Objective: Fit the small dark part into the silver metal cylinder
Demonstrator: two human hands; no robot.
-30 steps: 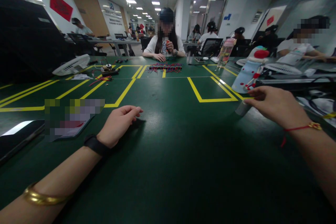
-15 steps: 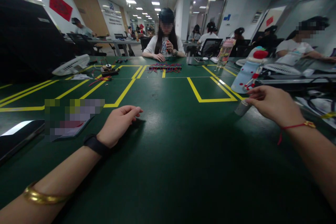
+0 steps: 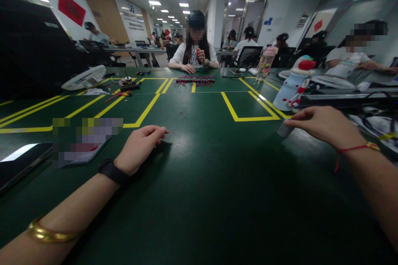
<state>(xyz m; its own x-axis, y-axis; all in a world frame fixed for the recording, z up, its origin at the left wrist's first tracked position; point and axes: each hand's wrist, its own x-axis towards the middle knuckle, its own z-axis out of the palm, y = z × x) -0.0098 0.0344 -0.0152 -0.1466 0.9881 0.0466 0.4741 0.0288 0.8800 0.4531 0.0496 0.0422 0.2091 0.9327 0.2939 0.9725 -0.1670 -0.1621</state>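
My right hand (image 3: 325, 126) is at the right side of the green table (image 3: 199, 198), its thumb and fingertips closed at the upper end of a small grey cylinder (image 3: 284, 130). The cylinder leans toward the hand, with its lower end at the table surface; its exact kind does not show. On the left, my left hand (image 3: 139, 147) rests low over the table, thumb against curled fingers, with nothing visible in it. A blue bottle (image 3: 284, 91) with a red-and-white figure on top stands just beyond my right hand.
Left of my left hand lie a blurred flat pouch (image 3: 90, 143) and a dark phone-like slab (image 3: 25, 161). A bundle of coloured wires (image 3: 195, 80) sits ahead, before a seated person (image 3: 194, 51). Black cables (image 3: 381, 114) and white fans (image 3: 85, 77) flank the table.
My right hand has shifted slightly left and its fingers have moved over the top end of the cylinder. The cylinder has barely moved. My left hand stays in place.
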